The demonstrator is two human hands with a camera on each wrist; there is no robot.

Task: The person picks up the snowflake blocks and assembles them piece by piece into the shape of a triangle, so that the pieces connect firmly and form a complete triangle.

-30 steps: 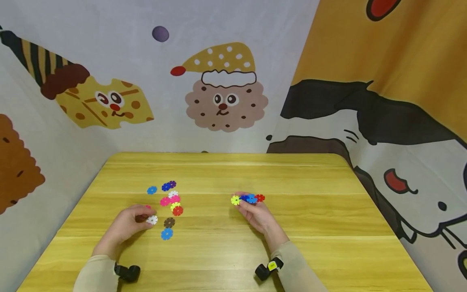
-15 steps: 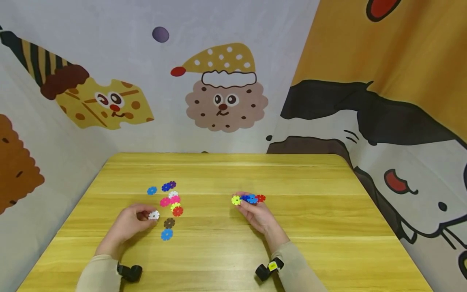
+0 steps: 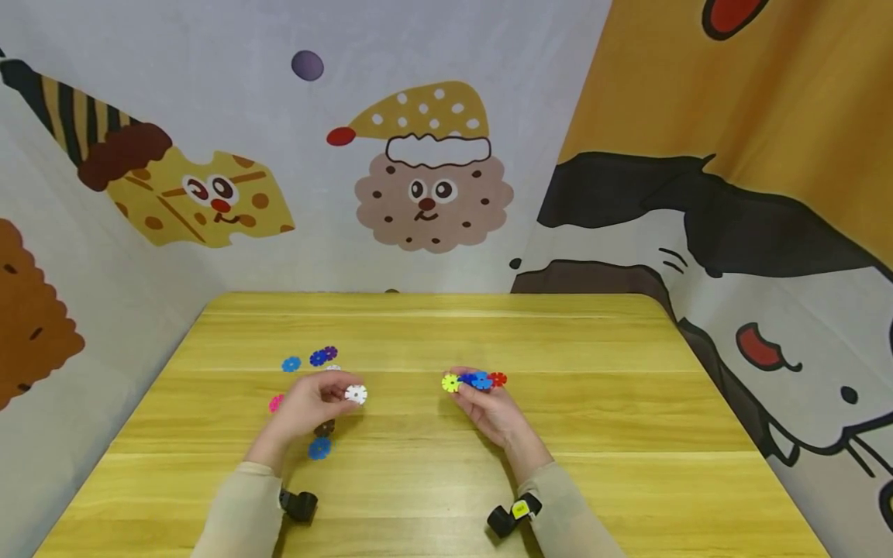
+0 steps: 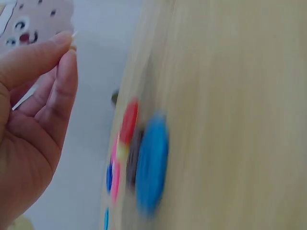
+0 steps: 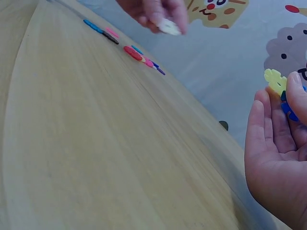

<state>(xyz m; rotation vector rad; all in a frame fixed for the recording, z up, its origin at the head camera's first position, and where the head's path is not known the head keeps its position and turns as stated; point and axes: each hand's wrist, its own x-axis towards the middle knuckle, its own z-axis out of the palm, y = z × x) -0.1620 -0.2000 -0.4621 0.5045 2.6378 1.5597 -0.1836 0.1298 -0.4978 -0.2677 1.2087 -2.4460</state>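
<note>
Printed backdrop (image 3: 530,77) behind a wooden table (image 3: 663,387). We see the left hand (image 3: 307,407) pinching a white disc (image 3: 356,394) above it, the right hand (image 3: 492,411) holding a row of yellow, blue and red discs (image 3: 481,380). We judge the joining partly done: the row appears linked, though the hand hides some, and the white disc is apart from it. Unused, a brown disc (image 3: 324,428) and a light blue disc (image 3: 319,448) lie near the left hand, a dark blue disc (image 3: 318,357) farther back.

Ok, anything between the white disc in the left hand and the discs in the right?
Nothing visible: in the head view, only tabletop shows between the white disc, pinched in the left hand, and the colored discs in the right hand. The loose discs in view all lie farther left.
</note>
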